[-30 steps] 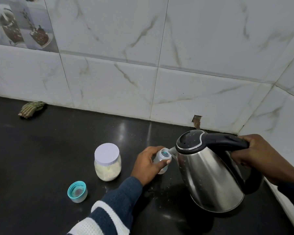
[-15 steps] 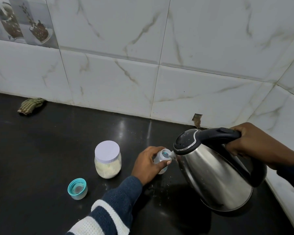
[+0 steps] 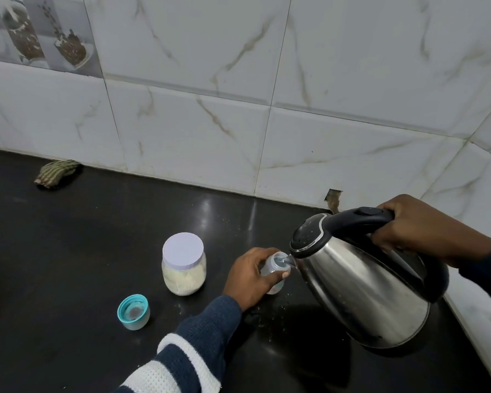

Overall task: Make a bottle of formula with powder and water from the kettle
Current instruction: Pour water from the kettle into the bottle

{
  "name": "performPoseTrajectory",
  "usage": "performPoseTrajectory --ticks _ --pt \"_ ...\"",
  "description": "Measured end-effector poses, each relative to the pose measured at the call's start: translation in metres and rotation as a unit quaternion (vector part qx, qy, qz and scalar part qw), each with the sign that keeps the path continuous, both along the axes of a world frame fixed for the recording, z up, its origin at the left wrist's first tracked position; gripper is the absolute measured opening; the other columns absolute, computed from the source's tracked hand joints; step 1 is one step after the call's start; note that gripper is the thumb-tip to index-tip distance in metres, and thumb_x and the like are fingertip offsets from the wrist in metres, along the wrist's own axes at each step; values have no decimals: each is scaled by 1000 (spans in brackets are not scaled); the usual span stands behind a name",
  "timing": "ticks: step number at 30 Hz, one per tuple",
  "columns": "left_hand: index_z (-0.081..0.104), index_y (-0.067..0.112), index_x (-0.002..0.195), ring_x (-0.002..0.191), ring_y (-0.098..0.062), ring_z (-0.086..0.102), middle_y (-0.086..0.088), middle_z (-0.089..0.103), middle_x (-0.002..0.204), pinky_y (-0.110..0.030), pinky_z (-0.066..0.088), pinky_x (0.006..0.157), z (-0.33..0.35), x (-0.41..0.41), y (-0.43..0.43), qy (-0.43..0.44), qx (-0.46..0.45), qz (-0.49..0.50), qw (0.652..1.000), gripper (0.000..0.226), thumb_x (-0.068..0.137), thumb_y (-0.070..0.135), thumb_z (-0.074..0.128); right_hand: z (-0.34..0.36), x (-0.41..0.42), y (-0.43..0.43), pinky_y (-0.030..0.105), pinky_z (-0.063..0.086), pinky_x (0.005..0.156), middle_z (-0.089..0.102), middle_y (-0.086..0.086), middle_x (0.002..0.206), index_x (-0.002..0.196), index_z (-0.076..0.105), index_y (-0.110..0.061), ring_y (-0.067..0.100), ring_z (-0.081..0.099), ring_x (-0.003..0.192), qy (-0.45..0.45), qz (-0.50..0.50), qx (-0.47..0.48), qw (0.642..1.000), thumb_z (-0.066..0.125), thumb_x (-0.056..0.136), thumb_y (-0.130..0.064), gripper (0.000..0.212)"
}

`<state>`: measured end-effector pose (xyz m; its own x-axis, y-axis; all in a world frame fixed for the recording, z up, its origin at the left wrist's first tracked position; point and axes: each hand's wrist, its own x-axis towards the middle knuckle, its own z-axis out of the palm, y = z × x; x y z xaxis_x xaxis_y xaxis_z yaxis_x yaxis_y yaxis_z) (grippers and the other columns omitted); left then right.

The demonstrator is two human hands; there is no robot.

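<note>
A: Setting?
B: Home kitchen. Evidence: glossy black counter (image 3: 97, 251), white marble-look wall tiles (image 3: 352, 66), one printed picture tile (image 3: 40, 32), a steel kettle (image 3: 366, 293), a lidded jar (image 3: 183, 268) of pale powder.

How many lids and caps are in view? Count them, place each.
3: white lid on the powder jar; teal cap loose on the counter, front-left of it; black lid shut on the tilted kettle.

A: Vessels, by kind?
B: Kettle (image 3: 363, 290), one. Bottle (image 3: 273, 270), one. Jar (image 3: 183, 276), one.
A: Closures?
B: Lid (image 3: 183, 249), one, on the jar. Cap (image 3: 133, 312), one, loose.
A: Textiles?
B: Cloth (image 3: 56, 173), one.
A: Hands?
B: Left hand (image 3: 250, 279), one; right hand (image 3: 417, 228), one; two in all.
A: Surfaces?
B: Worktop (image 3: 82, 251), one.
</note>
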<state>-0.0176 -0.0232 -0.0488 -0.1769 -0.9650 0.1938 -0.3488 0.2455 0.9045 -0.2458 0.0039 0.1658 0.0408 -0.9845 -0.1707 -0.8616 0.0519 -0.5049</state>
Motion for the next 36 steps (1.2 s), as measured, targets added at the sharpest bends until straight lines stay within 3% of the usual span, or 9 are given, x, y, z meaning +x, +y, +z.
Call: performPoseTrajectory --ticks 4,9,19,23,36 --pt "67 36 109 97 5 59 18 65 107 -27 53 85 -1 0 -2 3 1 -2 1000 37 73 43 76 0 -1 -1 25 30 48 43 2 42 50 49 -11 14 38 38 -2 -4 1 1000 65 61 7 26" --pt "66 34 111 96 5 59 17 64 108 -27 53 85 -2 -1 -4 -4 -2 -5 1000 40 74 44 75 2 1 1 25 30 47 44 3 43 50 51 -11 16 38 40 0 -5 -3 1000 62 45 -13 12" --pt "66 33 113 97 5 59 18 64 109 -27 53 86 -5 -2 -3 -11 -1 -6 1000 43 73 47 74 0 0 0 27 31 47 45 2 42 47 52 -14 17 39 40 8 4 -5 1000 62 44 -15 11" --pt "66 35 111 97 5 59 18 64 108 -28 53 86 -7 -1 -1 -9 -3 -3 1000 41 73 46 74 -3 -2 -1 27 31 48 46 2 41 48 52 -13 17 40 41 11 4 -2 1000 67 52 -7 17" --pt "63 35 111 100 4 57 17 61 110 -29 52 87 -11 1 -1 -33 3 4 999 39 76 49 72 -15 -3 0 29 33 48 47 3 42 46 53 -13 16 42 41 -2 -2 -7 1000 62 44 -16 9"
